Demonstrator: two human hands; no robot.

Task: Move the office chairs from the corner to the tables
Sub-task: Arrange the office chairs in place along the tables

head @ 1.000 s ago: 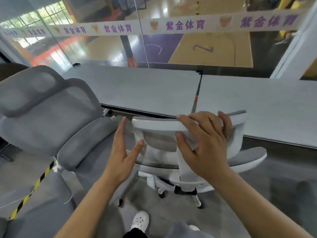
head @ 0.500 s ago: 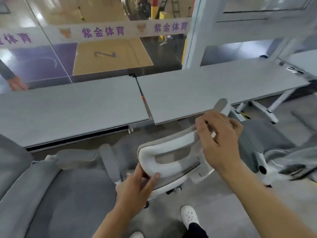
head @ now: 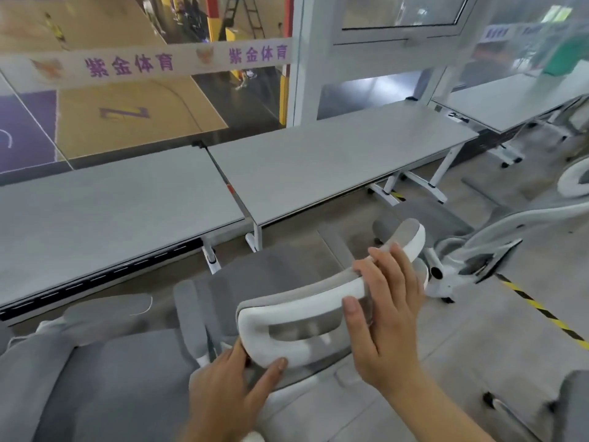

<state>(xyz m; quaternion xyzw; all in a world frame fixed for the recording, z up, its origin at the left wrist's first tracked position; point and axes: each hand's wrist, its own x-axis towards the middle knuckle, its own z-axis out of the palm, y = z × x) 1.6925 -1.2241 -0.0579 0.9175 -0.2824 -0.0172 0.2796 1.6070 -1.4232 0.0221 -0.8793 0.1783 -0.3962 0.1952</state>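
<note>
A grey mesh office chair with a white frame faces the tables; its headrest point(head: 299, 320) is right below me. My left hand point(head: 232, 384) grips the headrest's lower left corner, thumb on the back. My right hand point(head: 385, 311) is wrapped over its top right edge. The chair's grey seat point(head: 274, 275) reaches toward the gap between two long grey tables point(head: 334, 157). Its base and wheels are hidden under the seat.
A second grey chair point(head: 95, 378) stands close on the left. Another white-framed chair point(head: 497, 237) lies tipped at the right by yellow-black floor tape point(head: 541, 311). A glass wall with a purple-lettered strip point(head: 153, 63) runs behind the tables. More tables point(head: 516, 103) continue far right.
The view has swung right along the tables, and the chair has turned and rolled right with it. Both hands have kept their hold on the headrest.
</note>
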